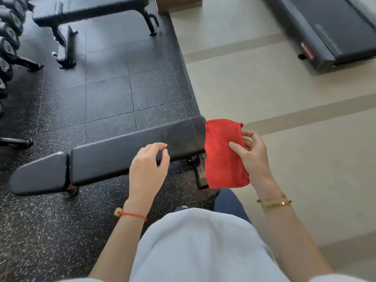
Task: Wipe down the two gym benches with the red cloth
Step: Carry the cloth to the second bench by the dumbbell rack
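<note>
A black padded gym bench (114,155) lies across the middle of the head view, its right end near me. A second black bench (89,11) stands at the far top left. My right hand (254,157) pinches a folded red cloth (221,157), which hangs just past the near bench's right end, off the pad. My left hand (148,169) hovers over the near bench's front edge with loosely curled fingers and holds nothing.
A rack of dumbbells (8,43) lines the left edge on the speckled black rubber floor (109,94). A treadmill (333,31) sits at the top right on the beige floor. My pale shirt and blue trousers fill the bottom centre.
</note>
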Demonstrator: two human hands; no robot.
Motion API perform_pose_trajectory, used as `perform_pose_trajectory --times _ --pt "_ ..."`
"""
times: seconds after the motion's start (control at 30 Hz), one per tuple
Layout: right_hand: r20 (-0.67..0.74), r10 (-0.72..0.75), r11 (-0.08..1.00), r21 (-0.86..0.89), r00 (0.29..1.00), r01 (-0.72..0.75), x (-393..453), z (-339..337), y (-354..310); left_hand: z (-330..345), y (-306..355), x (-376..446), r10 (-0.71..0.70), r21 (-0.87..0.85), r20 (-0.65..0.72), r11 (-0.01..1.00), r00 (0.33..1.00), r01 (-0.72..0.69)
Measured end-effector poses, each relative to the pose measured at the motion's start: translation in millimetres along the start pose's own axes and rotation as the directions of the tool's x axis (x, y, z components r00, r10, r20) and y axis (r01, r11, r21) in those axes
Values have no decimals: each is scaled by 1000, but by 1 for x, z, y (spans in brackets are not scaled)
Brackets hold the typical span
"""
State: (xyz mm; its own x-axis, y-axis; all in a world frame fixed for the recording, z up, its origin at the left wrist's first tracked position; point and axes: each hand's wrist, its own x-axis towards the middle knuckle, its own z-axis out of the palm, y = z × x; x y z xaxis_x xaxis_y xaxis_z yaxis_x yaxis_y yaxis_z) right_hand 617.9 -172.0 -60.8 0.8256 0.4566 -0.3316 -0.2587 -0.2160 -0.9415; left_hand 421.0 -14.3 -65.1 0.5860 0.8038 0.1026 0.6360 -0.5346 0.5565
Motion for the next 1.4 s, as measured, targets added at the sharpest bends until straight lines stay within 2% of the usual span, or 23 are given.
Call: perform_pose_trajectory --times 0.27,0.53,0.73,1.07,1.4 --pt "-57 7 997 82 998 -2 85 -80 -23 72 86 65 47 -6 10 999 999 -47" --pt "26 -69 997 35 997 68 212 -175 -80 158 205 135 -1 -38 -13 999 1000 1" --pt "54 -62 997 51 997 59 282 -210 -99 194 255 172 -55 -49 -20 997 998 54" --pt "95 -26 997 77 995 19 385 -198 -119 229 279 273 -79 -46 -60 996 995 77" --pt "200 -33 997 73 979 18 562 -105 -196 238 264 463 -130 -66 -88 990 988 124"
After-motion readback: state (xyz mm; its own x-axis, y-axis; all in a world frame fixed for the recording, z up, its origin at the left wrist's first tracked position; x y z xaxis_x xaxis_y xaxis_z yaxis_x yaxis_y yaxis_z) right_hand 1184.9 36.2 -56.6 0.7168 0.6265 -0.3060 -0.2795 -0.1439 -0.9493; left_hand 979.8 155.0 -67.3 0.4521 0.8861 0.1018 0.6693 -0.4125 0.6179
